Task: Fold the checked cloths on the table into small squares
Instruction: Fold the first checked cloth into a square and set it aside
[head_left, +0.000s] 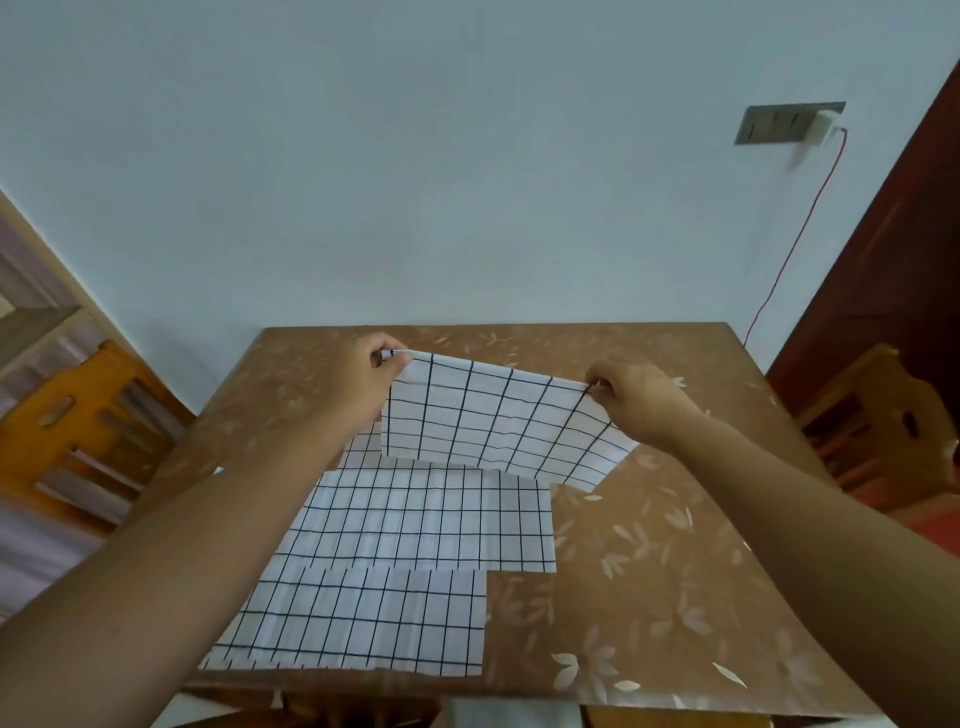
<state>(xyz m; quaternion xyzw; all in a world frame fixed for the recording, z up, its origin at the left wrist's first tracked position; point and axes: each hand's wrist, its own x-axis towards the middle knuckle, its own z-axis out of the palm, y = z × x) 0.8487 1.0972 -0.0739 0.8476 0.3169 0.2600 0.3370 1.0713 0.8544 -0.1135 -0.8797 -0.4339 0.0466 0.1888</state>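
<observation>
A white cloth with a black check (493, 421) hangs in the air over the far half of the table. My left hand (358, 379) pinches its upper left corner and my right hand (634, 397) pinches its upper right corner. Its lower edge droops toward the table. Below it a second checked cloth (431, 519) lies flat in the middle of the table. A third checked cloth (363, 618) lies flat nearer to me, partly tucked under the second and hidden at its left by my forearm.
The table (649, 571) has a brown cover with a pale leaf print. Orange wooden chairs stand at the left (78, 431) and right (883, 426). A red cable (795, 234) runs down the wall from a socket.
</observation>
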